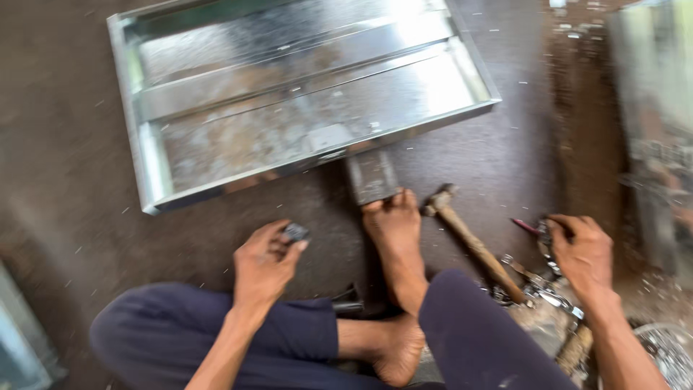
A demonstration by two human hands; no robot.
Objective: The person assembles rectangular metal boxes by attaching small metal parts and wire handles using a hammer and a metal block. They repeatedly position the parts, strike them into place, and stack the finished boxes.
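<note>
I sit on the floor with my legs folded and a bare foot [395, 231] stretched forward. My left hand [263, 266] pinches a small dark metal piece [294, 232] at its fingertips. My right hand [583, 249] reaches right into a pile of small metal parts and tools [543, 285], its fingers closed on a dark metal item with a red-tipped tool beside it. A hammer [473, 242] with a wooden handle lies between my foot and right hand. A flat metal block [371, 175] lies at my toes.
A large shiny sheet-metal tray [144, 166] with folded edges lies on the dark floor ahead. More sheet metal stands at the right edge [653, 108]. Metal shavings are scattered about. A round wire object [668, 350] sits at bottom right.
</note>
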